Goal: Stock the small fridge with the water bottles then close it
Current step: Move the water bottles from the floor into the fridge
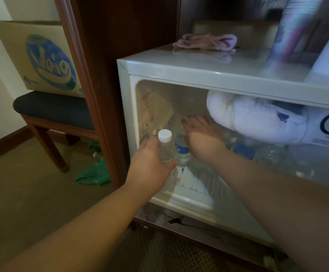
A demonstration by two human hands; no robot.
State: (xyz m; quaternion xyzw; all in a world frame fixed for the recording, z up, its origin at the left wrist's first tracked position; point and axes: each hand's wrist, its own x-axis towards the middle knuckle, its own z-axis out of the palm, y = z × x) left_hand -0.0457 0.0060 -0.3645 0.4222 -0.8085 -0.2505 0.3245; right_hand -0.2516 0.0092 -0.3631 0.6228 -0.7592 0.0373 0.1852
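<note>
The small white fridge (pixel 179 69) stands open inside a dark wooden cabinet. My left hand (pixel 150 163) grips a clear water bottle with a white cap (pixel 165 146), upright at the fridge's front left. My right hand (pixel 201 134) reaches inside with straight fingers and rests on a blue-labelled bottle (pixel 181 149) just behind. Several more bottles (pixel 258 152) lie further right inside, blurred. A white frosted bulge (pixel 254 118) hangs from the fridge's top over my right hand.
A pink cloth (pixel 207 41) and a tall cup (pixel 295 30) sit on the fridge top. To the left a chair (pixel 51 112) carries a cardboard box (pixel 42 55). A green bag (pixel 95 173) lies on the carpet by the cabinet post.
</note>
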